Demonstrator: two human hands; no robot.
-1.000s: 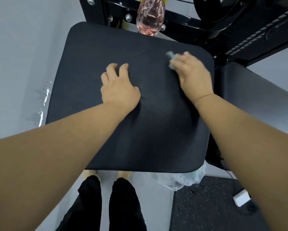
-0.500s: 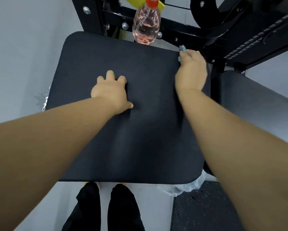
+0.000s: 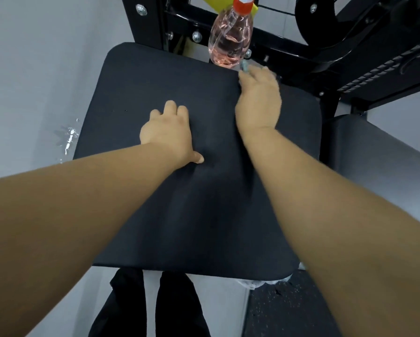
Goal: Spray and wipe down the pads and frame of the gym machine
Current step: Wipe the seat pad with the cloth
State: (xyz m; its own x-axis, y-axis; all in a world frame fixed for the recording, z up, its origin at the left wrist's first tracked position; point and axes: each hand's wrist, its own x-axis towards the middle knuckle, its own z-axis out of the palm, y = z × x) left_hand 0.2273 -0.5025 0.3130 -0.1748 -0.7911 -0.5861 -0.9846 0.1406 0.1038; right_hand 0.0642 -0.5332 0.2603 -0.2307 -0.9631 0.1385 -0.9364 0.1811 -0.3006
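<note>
A black square pad (image 3: 136, 88) of the gym machine fills the middle of the view. My left hand (image 3: 168, 135) rests flat on the pad near its centre, fingers straight. My right hand (image 3: 258, 100) presses a small pale blue-grey cloth (image 3: 244, 66) against the pad's far edge; only a corner of the cloth shows past the fingertips. A clear spray bottle (image 3: 229, 42) with pink liquid and an orange-red cap stands just beyond the pad's far edge, beside my right hand's fingertips. The black frame (image 3: 150, 23) rises behind it.
A second dark pad (image 3: 374, 152) lies to the right, below a black frame arm (image 3: 374, 69). Wet splashes (image 3: 69, 139) mark the grey floor on the left. My dark trouser legs (image 3: 155, 307) stand under the pad's near edge, with a speckled black mat (image 3: 289, 312) at lower right.
My right hand with the cloth has slid from the pad's right part up to its far edge and then leftward toward the bottle. My left hand stays pressed on the pad.
</note>
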